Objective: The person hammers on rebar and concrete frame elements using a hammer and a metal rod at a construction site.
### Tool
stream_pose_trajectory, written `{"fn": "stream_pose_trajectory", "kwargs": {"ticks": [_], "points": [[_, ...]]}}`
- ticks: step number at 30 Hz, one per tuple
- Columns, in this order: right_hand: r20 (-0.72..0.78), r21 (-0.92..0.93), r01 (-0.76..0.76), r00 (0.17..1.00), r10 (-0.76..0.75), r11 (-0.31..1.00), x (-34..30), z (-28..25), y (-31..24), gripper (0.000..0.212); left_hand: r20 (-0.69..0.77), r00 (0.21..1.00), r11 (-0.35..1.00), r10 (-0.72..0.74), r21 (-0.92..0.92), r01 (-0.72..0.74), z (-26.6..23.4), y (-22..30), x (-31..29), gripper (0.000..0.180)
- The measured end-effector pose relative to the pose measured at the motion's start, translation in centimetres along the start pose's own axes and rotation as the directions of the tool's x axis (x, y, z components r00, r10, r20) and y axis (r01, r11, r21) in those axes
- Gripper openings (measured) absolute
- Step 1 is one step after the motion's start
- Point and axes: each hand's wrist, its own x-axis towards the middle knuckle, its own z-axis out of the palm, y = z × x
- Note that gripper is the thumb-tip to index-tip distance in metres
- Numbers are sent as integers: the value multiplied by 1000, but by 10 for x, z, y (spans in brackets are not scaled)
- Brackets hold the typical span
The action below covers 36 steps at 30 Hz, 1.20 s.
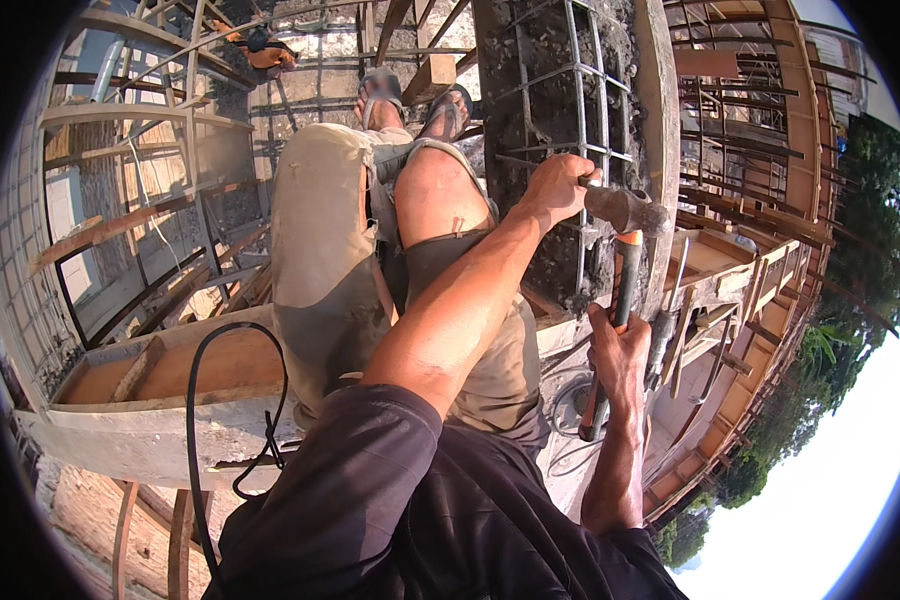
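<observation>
Left hand [560, 188] fist-closed on hammer [625, 208]; handle runs roughly level, head pointing right, just above the chisel tip. Right hand [615, 355] wrapped fully around chisel [620, 320], long axis near vertical, orange-tipped end up, beside the rebar column [560, 110]. Both tools sit over the concrete ledge [140, 430].

Sunlit open building site: timber formwork [760, 270], bare rebar cage [580, 90], green trees [850, 300] beyond.
</observation>
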Motion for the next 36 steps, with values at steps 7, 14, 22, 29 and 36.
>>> {"fn": "stream_pose_trajectory", "kwargs": {"ticks": [7, 14, 22, 29, 36], "points": [[20, 167, -186, 982, 186, 968, -25, -23, 13, 34, 219, 976, 988, 9, 148, -42, 61, 4, -1, 24], [28, 210, -186, 983, 184, 960, -29, -30, 21, 33, 164, 985, 991, -57, 131, 36, 32, 21, -9, 16], [-6, 291, -114, 993, 121, 950, -36, -35, 17, 34, -249, 959, 960, -138, 205, 192, 5, 36, -14, 30], [-38, 367, -76, 995, 97, 927, -54, -36, 4, 34, -418, 908, 964, 18, -233, -127, -16, 74, -20, 44], [-20, 399, -38, 999, 50, 916, -53, -37, -17, 33, -569, 778, 931, 265, -59, -361, -26, 107, 17, 40]]}}
